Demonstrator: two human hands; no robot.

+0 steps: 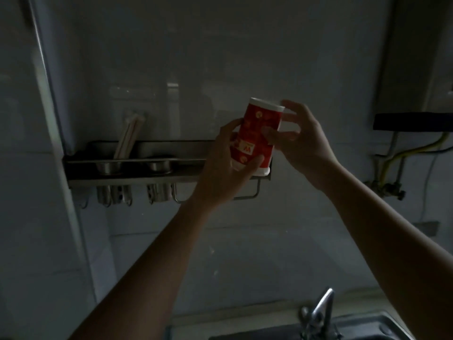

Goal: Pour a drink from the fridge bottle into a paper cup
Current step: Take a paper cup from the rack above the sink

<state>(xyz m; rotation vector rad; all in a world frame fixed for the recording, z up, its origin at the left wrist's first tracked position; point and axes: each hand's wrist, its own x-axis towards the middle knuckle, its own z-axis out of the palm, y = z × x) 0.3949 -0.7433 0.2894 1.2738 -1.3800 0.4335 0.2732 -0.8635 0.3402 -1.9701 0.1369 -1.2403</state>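
Before the wall rack point(137, 179), paper cups point(261, 117)

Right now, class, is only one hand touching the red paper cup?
No, the left hand grips the red paper cup low down while the right hand pinches its upper part.

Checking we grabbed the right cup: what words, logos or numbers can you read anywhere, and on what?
"W": one large letter on a pale patch of the red paper cup; it may be an upside-down M.
Smaller print and round emblems on the cup: too blurred to read.
Nothing else readable in view.
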